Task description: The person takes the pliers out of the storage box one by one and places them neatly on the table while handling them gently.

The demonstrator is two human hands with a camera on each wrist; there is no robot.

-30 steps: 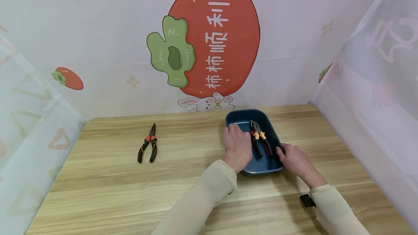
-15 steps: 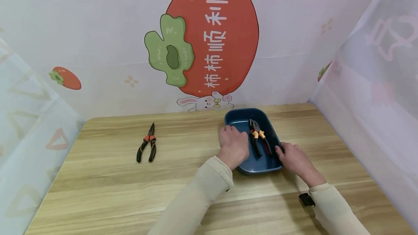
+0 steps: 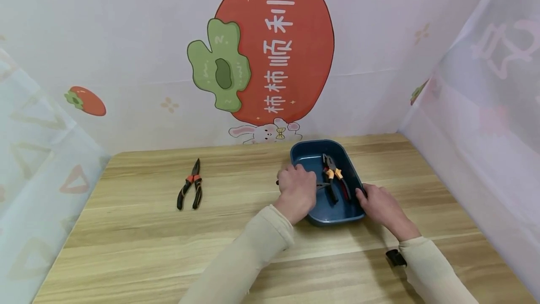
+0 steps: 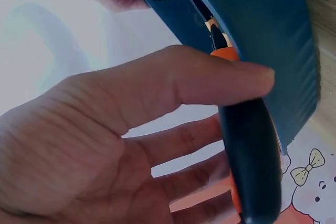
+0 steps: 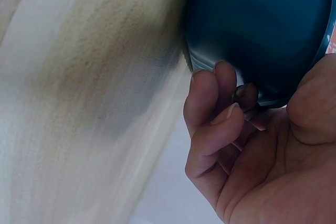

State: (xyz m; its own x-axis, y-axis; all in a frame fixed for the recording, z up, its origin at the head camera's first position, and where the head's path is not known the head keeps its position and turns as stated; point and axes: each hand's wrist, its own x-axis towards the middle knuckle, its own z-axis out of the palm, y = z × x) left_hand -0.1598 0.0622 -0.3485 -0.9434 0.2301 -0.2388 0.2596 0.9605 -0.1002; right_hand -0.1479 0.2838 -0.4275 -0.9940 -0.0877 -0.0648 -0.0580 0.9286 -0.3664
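Observation:
In the head view, my left hand [image 3: 296, 192] is over the near-left rim of a deep blue plastic tray [image 3: 333, 222]. It grips pliers [image 4: 249, 156] with black and orange handles, thumb on top and fingers behind; their narrow dark tip [image 3: 323, 185] points right, into the tray. My right hand [image 3: 385, 210] holds the tray's right rim with curled fingers; a small dark piece shows among those fingers in the right wrist view, its kind unclear. Inside the tray lie pliers [image 3: 339, 173] with yellow and black handles, beside other dark and red parts that overlap them.
Needle-nose pliers [image 3: 191, 185] with black and orange handles lie slightly spread on the wooden table [image 3: 147, 247], left of the tray. Printed cloth walls [image 3: 160, 60] stand behind and along both sides of the table.
My left hand has drawn a little left and toward me from the tray's inside, and the tip of the pliers it holds has come into view. The right hand and tray stay put.

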